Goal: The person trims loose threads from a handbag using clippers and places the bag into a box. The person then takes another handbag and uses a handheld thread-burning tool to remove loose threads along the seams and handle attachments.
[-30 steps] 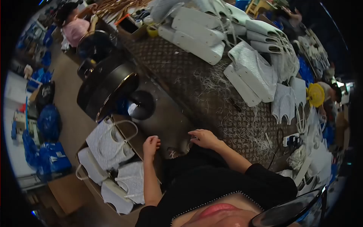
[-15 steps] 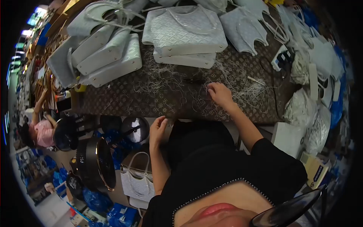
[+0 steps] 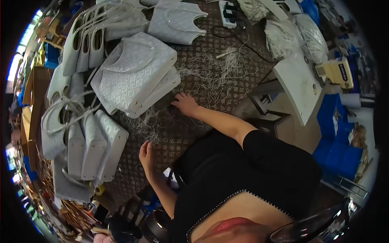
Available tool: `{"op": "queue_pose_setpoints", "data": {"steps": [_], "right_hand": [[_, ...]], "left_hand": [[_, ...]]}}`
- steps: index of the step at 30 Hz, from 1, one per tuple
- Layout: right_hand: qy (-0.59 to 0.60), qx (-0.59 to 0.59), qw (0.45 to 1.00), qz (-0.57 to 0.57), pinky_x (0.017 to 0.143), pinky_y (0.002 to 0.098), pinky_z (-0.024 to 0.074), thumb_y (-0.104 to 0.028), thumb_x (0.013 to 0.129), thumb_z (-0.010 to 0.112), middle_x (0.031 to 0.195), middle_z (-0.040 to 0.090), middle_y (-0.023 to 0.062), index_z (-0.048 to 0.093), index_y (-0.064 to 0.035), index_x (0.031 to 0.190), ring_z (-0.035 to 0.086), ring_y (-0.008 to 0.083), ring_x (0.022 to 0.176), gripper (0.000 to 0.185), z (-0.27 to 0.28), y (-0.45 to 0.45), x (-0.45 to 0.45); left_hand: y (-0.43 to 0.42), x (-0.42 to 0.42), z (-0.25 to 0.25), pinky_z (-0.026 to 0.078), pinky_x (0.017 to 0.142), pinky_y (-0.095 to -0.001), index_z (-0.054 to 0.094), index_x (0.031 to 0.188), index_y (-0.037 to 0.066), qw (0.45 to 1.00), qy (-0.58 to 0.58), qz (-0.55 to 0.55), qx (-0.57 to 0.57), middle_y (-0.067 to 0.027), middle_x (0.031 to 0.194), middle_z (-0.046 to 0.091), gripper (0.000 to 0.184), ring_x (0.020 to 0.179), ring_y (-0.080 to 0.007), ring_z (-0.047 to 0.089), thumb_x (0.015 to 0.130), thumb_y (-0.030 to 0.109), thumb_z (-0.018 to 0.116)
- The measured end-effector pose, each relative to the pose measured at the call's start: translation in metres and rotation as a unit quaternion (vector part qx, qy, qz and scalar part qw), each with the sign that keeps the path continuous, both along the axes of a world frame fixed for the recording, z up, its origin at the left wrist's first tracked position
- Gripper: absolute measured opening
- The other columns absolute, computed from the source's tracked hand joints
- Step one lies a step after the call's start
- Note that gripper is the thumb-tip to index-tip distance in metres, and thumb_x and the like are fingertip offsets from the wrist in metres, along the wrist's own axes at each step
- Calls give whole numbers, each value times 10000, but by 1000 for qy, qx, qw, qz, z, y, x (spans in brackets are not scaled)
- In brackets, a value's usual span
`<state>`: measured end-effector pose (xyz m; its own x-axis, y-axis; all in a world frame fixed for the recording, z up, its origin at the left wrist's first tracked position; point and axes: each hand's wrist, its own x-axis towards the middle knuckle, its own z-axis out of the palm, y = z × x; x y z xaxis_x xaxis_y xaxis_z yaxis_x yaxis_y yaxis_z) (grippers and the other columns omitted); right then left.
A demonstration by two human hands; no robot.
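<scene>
My right hand [image 3: 186, 105] reaches over the brown patterned table cover, fingers bent and apart. A small dark object [image 3: 173, 107] lies at its fingertips; its kind is hard to make out, and whether the hand grips it does not show. My left hand [image 3: 146, 156] hovers at the table's near edge, loosely curved, with nothing visible in it. Just beyond my right hand lie two stacked white embossed handbags [image 3: 139, 73], their studded bases towards me. Loose white threads [image 3: 210, 77] are strewn around my right hand.
More white handbags [image 3: 87, 148] stand on the left, and another bag [image 3: 176, 20] lies at the back. A power strip [image 3: 227, 14] with a dark cable sits at the far side. Plastic-wrapped bundles [image 3: 283, 38], a white board [image 3: 298, 87] and blue bins [image 3: 338, 137] are on the right.
The view has turned, so the bags and table appear rotated. My right hand has come nearer the stacked bags and the dark object. My left hand stays near the table edge.
</scene>
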<state>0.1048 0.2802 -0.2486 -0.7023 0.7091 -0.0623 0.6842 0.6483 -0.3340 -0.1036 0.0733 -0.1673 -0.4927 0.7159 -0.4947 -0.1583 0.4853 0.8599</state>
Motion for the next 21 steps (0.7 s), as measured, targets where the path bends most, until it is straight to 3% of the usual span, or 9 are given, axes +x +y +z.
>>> {"op": "queue_pose_setpoints", "data": {"steps": [2,6,8,10,12,14,16,19,21], "right_hand": [[35,-32,999,-5,888,409,398,-148,794,599,1101,515,92,635,-168,1127,472,284,1096,335,-2,-1,2],[131,17,990,-55,874,413,404,-136,777,609,1059,547,78,671,-150,1026,497,276,1061,257,-8,1,17],[132,-53,985,-97,862,407,424,-114,767,610,1009,580,57,677,-139,962,524,265,1024,208,16,14,44],[127,-5,977,-171,848,393,443,-87,773,594,1017,602,41,679,-126,918,539,261,1004,173,31,52,80],[137,99,957,-236,784,394,482,-71,807,587,1004,626,72,658,-109,1002,559,280,977,211,29,107,124],[15,124,951,-284,828,396,465,-66,826,579,1066,610,73,634,-111,1055,532,270,1041,240,18,157,160],[-125,79,953,-262,881,400,436,-62,842,571,1116,583,66,615,-118,1095,497,262,1096,263,14,184,181],[-179,13,962,-208,918,401,410,-65,838,580,1129,563,55,620,-121,1073,479,263,1116,244,14,206,190],[-190,9,963,-191,916,409,412,-85,829,599,1064,577,69,616,-111,1058,496,262,1082,231,20,215,194]], "left_hand": [[19,-14,11,426,659,-205,598,1140,39,999,28,15,-7,12,985,620,347,837,-66,549,895,283,636],[78,-66,14,444,780,-297,554,1213,79,992,82,90,26,-13,1108,584,437,1001,-121,532,906,386,595],[109,-92,22,433,812,-329,524,1257,99,984,97,140,57,-6,1109,563,456,996,-118,513,915,397,575],[135,-107,33,426,829,-347,521,1240,99,979,121,146,73,-2,1083,562,439,986,-121,513,920,397,565],[158,-115,36,413,829,-344,521,1210,103,976,145,155,52,13,1065,559,408,980,-108,506,923,390,560],[174,-125,29,408,814,-342,514,1203,112,980,136,146,23,15,1051,557,405,971,-100,497,922,401,555],[189,-107,37,411,776,-286,493,1211,99,976,143,164,20,11,1031,552,380,910,-104,508,928,343,561],[194,-82,44,416,743,-233,478,1221,55,969,157,185,43,-21,1047,555,357,861,-116,520,936,254,557],[185,-71,37,422,716,-205,498,1188,3,919,208,280,184,-57,1059,562,319,835,-116,526,930,181,561]]}}
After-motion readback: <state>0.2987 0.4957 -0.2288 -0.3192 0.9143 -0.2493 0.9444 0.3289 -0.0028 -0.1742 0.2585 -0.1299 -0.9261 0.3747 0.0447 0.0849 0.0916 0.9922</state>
